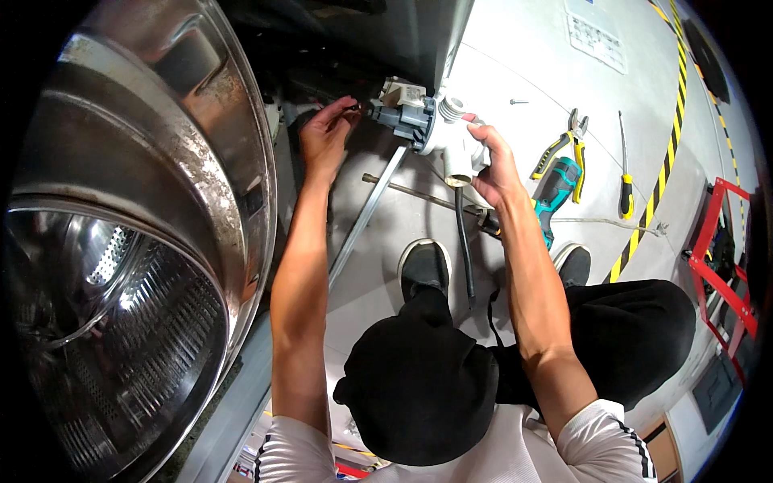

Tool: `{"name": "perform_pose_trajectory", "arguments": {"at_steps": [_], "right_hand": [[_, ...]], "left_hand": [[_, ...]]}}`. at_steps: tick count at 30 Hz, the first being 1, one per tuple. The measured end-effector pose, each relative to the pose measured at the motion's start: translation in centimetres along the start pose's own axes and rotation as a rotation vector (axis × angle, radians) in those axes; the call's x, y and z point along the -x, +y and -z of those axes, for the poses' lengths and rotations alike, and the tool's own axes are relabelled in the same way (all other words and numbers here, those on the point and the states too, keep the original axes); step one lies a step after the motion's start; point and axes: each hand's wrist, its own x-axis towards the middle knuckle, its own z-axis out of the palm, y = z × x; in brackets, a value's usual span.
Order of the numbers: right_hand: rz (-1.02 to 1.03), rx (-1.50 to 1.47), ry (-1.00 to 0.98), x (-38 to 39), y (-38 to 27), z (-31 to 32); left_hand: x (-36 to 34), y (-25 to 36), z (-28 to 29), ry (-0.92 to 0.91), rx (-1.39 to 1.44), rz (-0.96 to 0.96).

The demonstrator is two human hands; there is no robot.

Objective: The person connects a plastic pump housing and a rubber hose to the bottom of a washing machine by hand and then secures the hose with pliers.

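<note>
A drain pump, with a white plastic housing (456,158) and a grey motor end (409,120), is up off the floor beside the washing machine's dark cabinet (403,40). My right hand (498,165) grips the housing from its right side, thumb on top. A black hose (464,249) hangs below the housing's open spout. My left hand (326,143) is at the left of the motor end, thumb and fingers pinched together. Something small and dark shows at those fingertips, too small to name.
A steel washing drum (113,282) fills the left side. On the floor at right lie yellow-black pliers (575,149), a teal power tool (555,193), a screwdriver (625,173) and a screw (518,101). A metal rod (419,193) crosses between my arms. A red frame (717,266) stands far right.
</note>
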Motion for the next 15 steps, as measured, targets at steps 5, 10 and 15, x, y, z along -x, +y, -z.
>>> {"name": "perform_pose_trajectory", "arguments": {"at_steps": [5, 10, 15], "right_hand": [[0.01, -0.015, -0.046, -0.3, 0.2, 0.4], [-0.004, -0.019, -0.026, 0.2, -0.2, 0.0], [-0.017, 0.009, -0.03, 0.0, -0.2, 0.2]], "left_hand": [[-0.3, 0.3, 0.1, -0.008, -0.053, -0.048], [-0.1, 1.9, -1.0, -0.017, 0.014, -0.095], [0.3, 3.4, -1.7, -0.039, 0.005, -0.044]]}}
